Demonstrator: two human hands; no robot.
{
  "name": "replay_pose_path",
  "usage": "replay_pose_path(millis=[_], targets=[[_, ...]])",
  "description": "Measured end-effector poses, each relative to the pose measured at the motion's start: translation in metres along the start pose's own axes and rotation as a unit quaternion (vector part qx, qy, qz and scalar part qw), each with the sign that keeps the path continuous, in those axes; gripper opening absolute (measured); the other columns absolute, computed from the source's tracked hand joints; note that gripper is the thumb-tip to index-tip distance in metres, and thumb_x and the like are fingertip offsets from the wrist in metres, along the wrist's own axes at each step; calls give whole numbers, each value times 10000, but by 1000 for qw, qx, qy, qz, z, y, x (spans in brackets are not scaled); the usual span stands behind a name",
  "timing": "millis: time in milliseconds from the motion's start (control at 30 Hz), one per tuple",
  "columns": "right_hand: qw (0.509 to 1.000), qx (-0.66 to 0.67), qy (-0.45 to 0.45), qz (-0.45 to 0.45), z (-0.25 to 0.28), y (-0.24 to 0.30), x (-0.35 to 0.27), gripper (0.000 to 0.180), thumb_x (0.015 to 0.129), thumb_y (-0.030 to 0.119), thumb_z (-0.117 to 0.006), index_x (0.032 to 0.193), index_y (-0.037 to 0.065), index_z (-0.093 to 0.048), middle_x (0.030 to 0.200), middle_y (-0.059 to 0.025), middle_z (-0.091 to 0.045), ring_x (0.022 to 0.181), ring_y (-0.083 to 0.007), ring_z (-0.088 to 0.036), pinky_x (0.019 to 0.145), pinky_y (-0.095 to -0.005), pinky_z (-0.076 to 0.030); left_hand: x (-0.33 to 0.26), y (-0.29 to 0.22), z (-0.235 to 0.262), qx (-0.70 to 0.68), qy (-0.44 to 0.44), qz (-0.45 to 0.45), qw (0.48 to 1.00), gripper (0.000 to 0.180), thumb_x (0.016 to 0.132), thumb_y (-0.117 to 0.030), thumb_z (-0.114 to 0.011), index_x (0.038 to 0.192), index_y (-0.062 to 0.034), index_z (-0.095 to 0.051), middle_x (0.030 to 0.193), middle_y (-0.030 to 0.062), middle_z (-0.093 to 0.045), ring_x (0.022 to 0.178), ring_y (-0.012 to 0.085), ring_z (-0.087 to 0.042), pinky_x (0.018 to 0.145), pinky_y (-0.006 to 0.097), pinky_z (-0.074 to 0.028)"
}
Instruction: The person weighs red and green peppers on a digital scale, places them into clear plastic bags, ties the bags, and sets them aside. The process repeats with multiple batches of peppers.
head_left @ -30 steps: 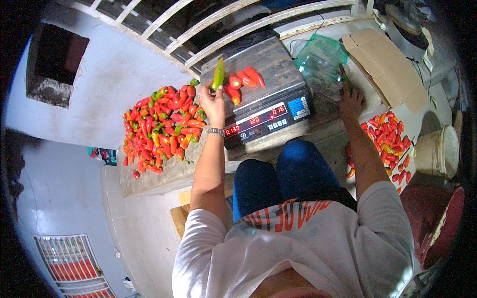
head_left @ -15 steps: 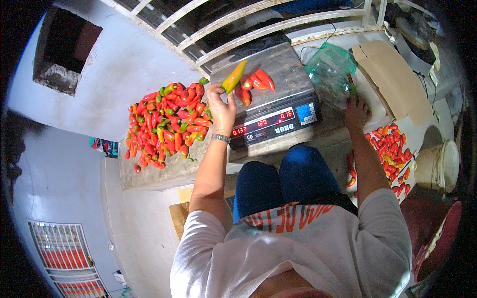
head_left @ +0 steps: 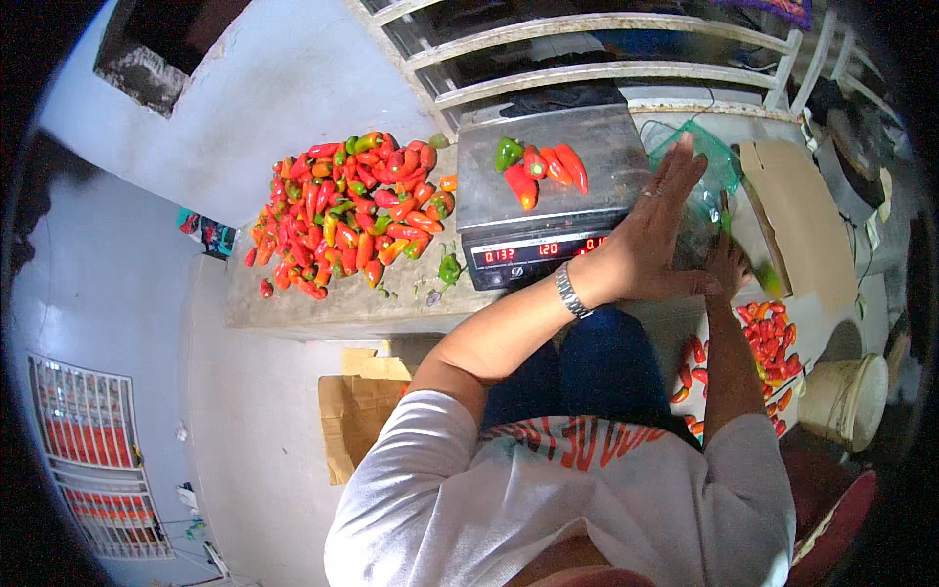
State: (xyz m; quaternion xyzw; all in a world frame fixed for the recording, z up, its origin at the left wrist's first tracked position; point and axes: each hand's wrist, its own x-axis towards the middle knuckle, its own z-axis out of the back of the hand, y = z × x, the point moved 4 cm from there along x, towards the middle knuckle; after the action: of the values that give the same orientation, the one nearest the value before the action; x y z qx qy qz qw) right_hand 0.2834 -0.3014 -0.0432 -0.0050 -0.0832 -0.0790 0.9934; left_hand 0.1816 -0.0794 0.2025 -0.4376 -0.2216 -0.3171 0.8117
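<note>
My left hand [head_left: 657, 243], with a metal watch on its wrist, stretches across to the right with its fingers extended and nothing in them. Beyond it, my right hand [head_left: 726, 266] is low, partly covered by the left, its visible fingers apart. A thin dark stick-like thing with a green part [head_left: 725, 213] lies at its fingertips. Right of both hands a yellow-green pepper [head_left: 771, 282] shows as a motion blur, apart from them. Several red peppers [head_left: 573, 168] and a green pepper [head_left: 509, 154] rest on the digital scale [head_left: 479, 210], whose lit display my left hand partly covers.
Left of the scale, a large heap of mostly red peppers [head_left: 333, 215] spreads over the concrete ledge [head_left: 293, 315]. On the right are a green plastic bag [head_left: 722, 161], cardboard [head_left: 807, 220], more red peppers [head_left: 768, 338] and a pale bucket [head_left: 849, 401]. White railings [head_left: 626, 73] run behind.
My left hand has swung from the scale's left side over to the right and let go of the yellow-green pepper. The pepper is now right of my hands. My right hand stays near its place.
</note>
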Motion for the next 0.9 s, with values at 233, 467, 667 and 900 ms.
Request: replay_pose_path(millis=[233, 467, 667, 900], targets=[[997, -2, -71, 12, -14, -7, -1, 535, 788, 279, -530, 1289, 298, -346, 1165, -42, -437, 1079, -265, -406, 832, -484, -330, -49, 171, 133, 265, -197, 162, 930, 269, 736, -119, -606, 994, -46, -590, 1067, 174, -559, 1015, 293, -527, 831, 355, -433], [995, 5, -102, 21, -22, -8, 0, 581, 746, 194, -531, 1292, 299, -360, 1201, -65, -423, 1060, -289, -403, 819, -521, -328, -143, 364, 235, 407, -158, 418, 796, 271, 694, -128, -619, 934, -17, -559, 934, 194, -571, 918, 354, -528, 807, 412, -426], [994, -61, -88, 19, -40, -26, 5, 597, 732, 217, -542, 1290, 318, -355, 1216, -46, -426, 1077, -278, -404, 826, -525, -350, -151, 418, 222, 478, -101, 443, 752, 276, 701, -162, -616, 926, -18, -544, 1030, 195, -517, 962, 374, -500, 823, 421, -424], [992, -60, -99, 48, -32, -18, 2, 578, 744, 234, -533, 1293, 290, -357, 1208, -50, -430, 1057, -286, -425, 817, -518, -362, -168, 399, 246, 332, -303, 440, 778, 234, 769, -134, -567, 967, -11, -581, 966, 190, -578, 851, 340, -568, 768, 389, -454]])
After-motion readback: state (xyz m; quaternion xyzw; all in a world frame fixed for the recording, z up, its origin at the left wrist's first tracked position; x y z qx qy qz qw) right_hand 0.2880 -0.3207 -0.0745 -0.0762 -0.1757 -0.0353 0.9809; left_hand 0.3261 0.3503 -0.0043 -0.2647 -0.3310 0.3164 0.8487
